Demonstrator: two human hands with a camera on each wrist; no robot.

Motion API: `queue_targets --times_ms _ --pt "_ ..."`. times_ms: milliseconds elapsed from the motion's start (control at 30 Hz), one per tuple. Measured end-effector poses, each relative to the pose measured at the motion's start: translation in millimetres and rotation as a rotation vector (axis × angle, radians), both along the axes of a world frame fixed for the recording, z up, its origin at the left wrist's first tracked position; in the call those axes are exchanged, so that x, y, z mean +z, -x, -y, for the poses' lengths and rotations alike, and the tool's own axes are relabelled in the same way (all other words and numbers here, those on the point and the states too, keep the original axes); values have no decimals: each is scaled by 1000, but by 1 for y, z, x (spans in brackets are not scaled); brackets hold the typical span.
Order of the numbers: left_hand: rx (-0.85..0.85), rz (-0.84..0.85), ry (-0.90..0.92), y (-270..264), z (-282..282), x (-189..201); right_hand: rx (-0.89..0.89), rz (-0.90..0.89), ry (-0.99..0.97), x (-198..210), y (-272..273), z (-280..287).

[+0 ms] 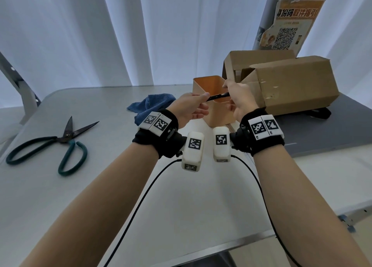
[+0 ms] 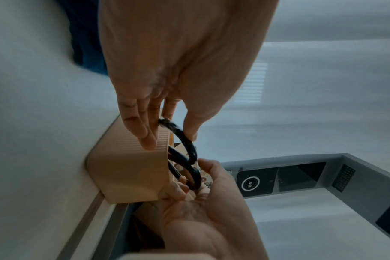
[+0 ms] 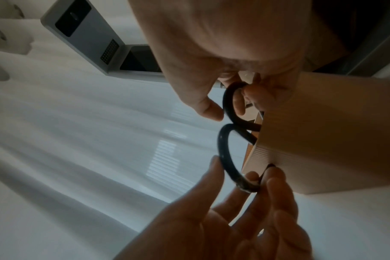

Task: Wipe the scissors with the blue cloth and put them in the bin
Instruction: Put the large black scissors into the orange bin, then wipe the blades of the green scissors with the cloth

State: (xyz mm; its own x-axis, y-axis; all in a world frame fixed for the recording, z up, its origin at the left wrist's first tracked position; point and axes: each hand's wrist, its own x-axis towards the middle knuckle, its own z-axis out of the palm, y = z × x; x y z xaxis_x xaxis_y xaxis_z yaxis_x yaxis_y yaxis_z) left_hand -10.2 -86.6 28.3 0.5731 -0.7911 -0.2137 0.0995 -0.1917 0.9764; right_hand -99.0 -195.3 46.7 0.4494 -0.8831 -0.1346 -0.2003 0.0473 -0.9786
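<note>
— Black on the handles, seen from the head? Gripping the black scissors (image 1: 218,96) how?

— With the left hand (image 1: 193,107) pinching one loop and the right hand (image 1: 239,99) pinching the other, directly over the mouth of the bin (image 1: 218,118). Cannot tell the blades here; hidden below the grip.

— And around the grip?

— Just behind the left wrist, the blue cloth (image 1: 150,104), lying crumpled. Well out beyond that hand, flat on the table (image 1: 100,186), green-handled scissors (image 1: 60,143) with blades apart. Past the right hand, cardboard boxes (image 1: 298,85).

— From the left wrist?

— Thumb against fingertips (image 2: 148,139) on the near loop; opposite, the far loop nipped the same way. Below both pinches, crossed shanks dipping behind the bin's rim, so apparently blades already inside.

— From the right wrist?

— Much the same, mirrored: finger through the near loop, thumb beside it; across, thumb and fingers closed on the other loop.

— Long axis, then?

— Judging by both wrist views, roughly upright: tips down into the bin, loops up at the fingers, spread side by side from one hand to the other.

— Finishing well?

— Bring the loops together to shut the blades, lower straight, and release low instead of dropping. Let go with both pinches at once, then lift up and apart, clear of the rim.
</note>
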Motion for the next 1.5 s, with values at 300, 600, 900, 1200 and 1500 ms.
queue_targets --times_ms 300,600,900,1200,1500 --pt "-82 7 -22 2 -9 -1 -57 4 -48 -7 4 -6" --pt "-85 3 -9 -2 -23 4 -90 7 14 -2 -3 -15" --pt "-61 -9 31 -7 -32 8 -128 -2 77 -2 1 -14" --pt "83 31 82 -31 -59 20 -231 151 392 11 -14 -46" --pt "404 117 -81 -102 -164 39 364 40 163 0 -86 -133"
